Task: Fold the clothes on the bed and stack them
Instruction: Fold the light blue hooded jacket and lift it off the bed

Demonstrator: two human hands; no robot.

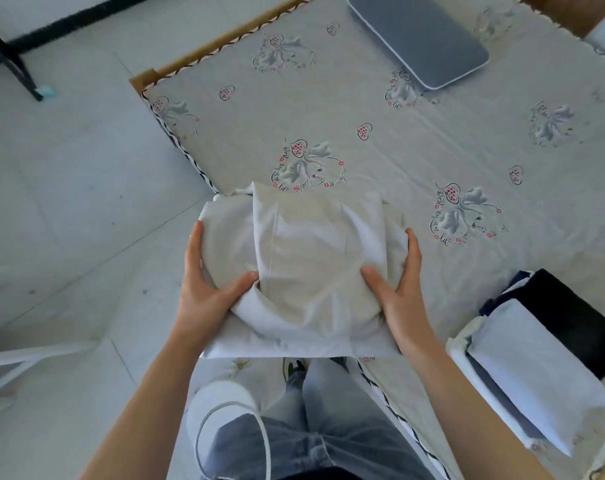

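A folded pale grey garment point(304, 258) is held at the near corner of the bed point(415, 140). My left hand point(207, 285) grips its left side, thumb pressed on top and fingers wrapped under the edge. My right hand point(398, 282) grips its right side the same way. At the right edge lies a stack of folded clothes point(536, 368): a light blue and white piece in front, a black piece point(571, 317) behind it.
A grey-blue flat pillow point(418, 39) lies at the far end of the printed sheet. Tiled floor point(69, 202) is to the left, with a black furniture leg point(13, 60) at top left. My jeans-clad legs point(314, 427) stand against the bed's edge.
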